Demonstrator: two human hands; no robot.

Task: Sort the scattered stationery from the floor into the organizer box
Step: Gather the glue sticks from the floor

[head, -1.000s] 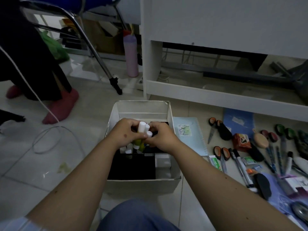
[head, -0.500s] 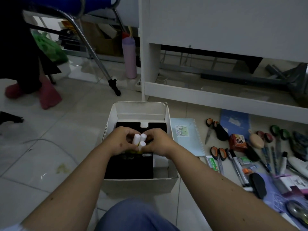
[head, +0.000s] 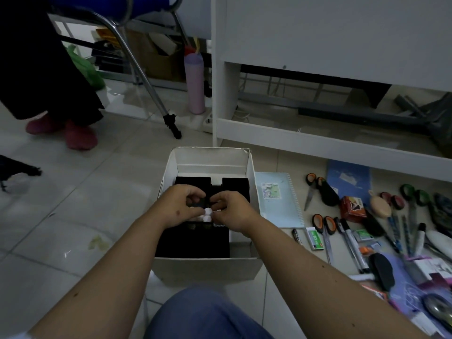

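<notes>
Now both hands' fingers pinch white round-capped sticks (head: 207,214) w/in organizer box (head: 212,156).

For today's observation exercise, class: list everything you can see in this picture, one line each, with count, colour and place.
organizer box: one, white, floor centre, black compartments inside
white-capped sticks: a few, white, upright in the box between the hands
notebook: one, pale blue, right of the box
orange-handled scissors: two pairs, right floor
staples box: one, green and white
markers and pens: several, dark, right floor
bottle: one, pink, by the white shelf
left hand: over the box, fingers curled at the sticks
right hand: likewise
</notes>
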